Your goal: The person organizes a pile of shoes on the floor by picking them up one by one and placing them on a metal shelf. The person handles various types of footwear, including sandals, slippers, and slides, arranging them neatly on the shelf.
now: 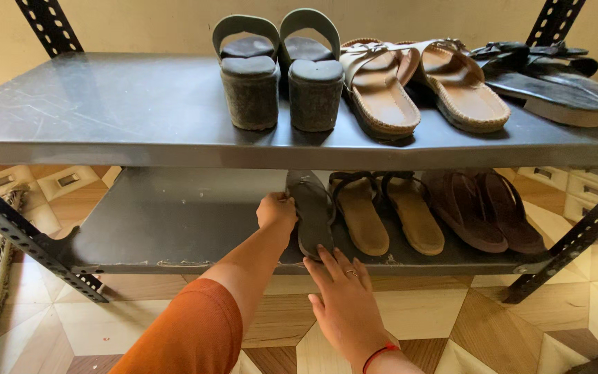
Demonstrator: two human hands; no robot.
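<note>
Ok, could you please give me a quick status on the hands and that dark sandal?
Left hand and right hand both touching dark sandal on lower shelf. Tan sandals close beside.

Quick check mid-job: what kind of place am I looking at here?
Probably a home shoe-storage corner: a grey metal rack holds rows of sandals, the floor is patterned tile, and both hands, left and right, touch a dark sandal.

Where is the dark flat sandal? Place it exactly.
In the head view, the dark flat sandal lies on the lower shelf, leftmost of its row, beside the tan sandals, with both hands touching it.
</note>
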